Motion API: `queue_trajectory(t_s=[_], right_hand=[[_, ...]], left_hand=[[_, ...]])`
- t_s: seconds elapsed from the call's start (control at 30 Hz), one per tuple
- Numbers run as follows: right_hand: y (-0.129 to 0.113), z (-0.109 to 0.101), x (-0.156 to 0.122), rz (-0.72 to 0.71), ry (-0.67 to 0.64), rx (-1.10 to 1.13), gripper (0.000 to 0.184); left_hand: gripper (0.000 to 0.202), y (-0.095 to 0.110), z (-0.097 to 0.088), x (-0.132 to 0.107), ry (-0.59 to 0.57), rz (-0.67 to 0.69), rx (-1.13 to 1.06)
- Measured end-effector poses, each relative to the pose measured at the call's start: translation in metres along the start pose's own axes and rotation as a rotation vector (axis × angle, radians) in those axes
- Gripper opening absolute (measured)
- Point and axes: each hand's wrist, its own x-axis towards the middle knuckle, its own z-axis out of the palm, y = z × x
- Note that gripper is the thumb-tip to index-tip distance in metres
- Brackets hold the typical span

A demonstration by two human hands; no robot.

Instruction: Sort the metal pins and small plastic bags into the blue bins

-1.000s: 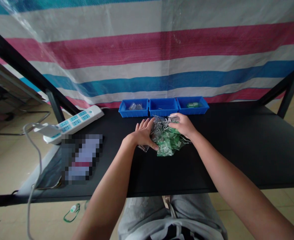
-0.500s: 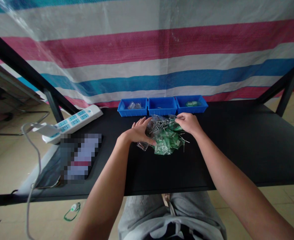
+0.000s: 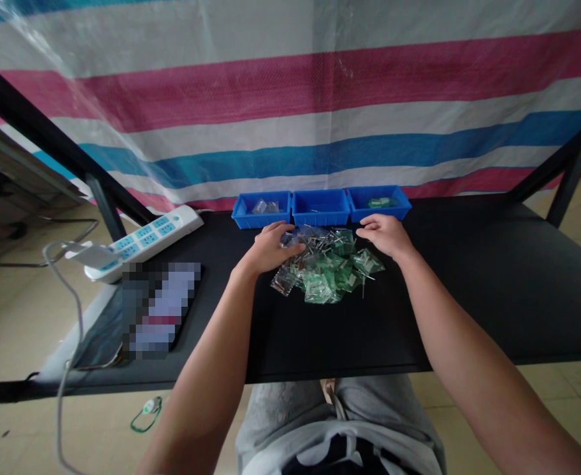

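Observation:
A mixed pile of small clear plastic bags, green packets (image 3: 322, 287) and thin metal pins (image 3: 320, 243) lies on the black table. My left hand (image 3: 270, 248) rests at the pile's left side, its thumb spread from the fingers and touching the bags. To the right of the pile, my right hand (image 3: 386, 235) hovers with loosely bent fingers and nothing visible in them. One green packet (image 3: 368, 262) lies at the right edge of the heap, below that hand. A clear bag with brownish contents (image 3: 283, 280) sits at the lower left.
Three blue trays stand in a row behind the pile: the left tray (image 3: 241, 216) with clear bags, the middle tray (image 3: 320, 216) with a small thin piece, the right tray (image 3: 403, 210) with green packets. A power strip (image 3: 144, 243) and a blurred phone-like object (image 3: 171, 310) lie left.
My right hand has come off the pile and moved slightly right, its fingers loosening. A green packet now lies spread at the pile's right edge. My left hand has shifted slightly.

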Motion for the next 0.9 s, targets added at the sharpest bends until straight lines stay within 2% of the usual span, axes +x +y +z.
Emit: queue_trajectory(t_s=[0.07,0.13,0.23,0.33,0.4,0.47,0.57,0.63,0.73,0.8,0.9], right_hand=[[-0.002,0.003,-0.002,-0.242,0.027,-0.07,0.024],[-0.003,0.009,-0.005,-0.462,-0.005,-0.122,0.017],[-0.001,0.018,-0.007,-0.582,-0.056,-0.211,0.015],[0.001,0.022,-0.007,-0.571,-0.095,-0.25,0.021],[-0.001,0.022,-0.007,-0.549,-0.066,-0.203,0.023],[-0.006,0.021,-0.008,-0.493,0.009,-0.103,0.025],[-0.016,0.022,-0.012,-0.316,0.077,0.163,0.025],[-0.022,0.026,-0.016,-0.19,0.027,0.384,0.025],[-0.03,0.036,-0.024,-0.103,-0.127,0.632,0.024],[-0.035,0.041,-0.03,-0.097,-0.195,0.692,0.025],[-0.042,0.042,-0.036,-0.129,-0.219,0.681,0.025]], left_hand=[[0.062,0.0,0.001,0.001,0.027,0.019,0.016],[0.058,0.001,0.002,0.001,0.039,0.031,0.03],[0.053,0.002,0.004,0.002,0.053,0.041,0.039],[0.05,0.004,0.006,0.001,0.058,0.05,0.036],[0.047,0.006,0.007,0.001,0.072,0.065,0.026],[0.043,0.01,0.009,0.001,0.114,0.089,0.002],[0.036,0.02,0.015,0.001,0.242,0.114,-0.084],[0.03,0.027,0.021,0.002,0.336,0.093,-0.199],[0.029,0.036,0.03,0.004,0.363,0.033,-0.451],[0.027,0.04,0.034,0.004,0.35,0.021,-0.526],[0.015,0.041,0.036,0.004,0.366,0.06,-0.584]])
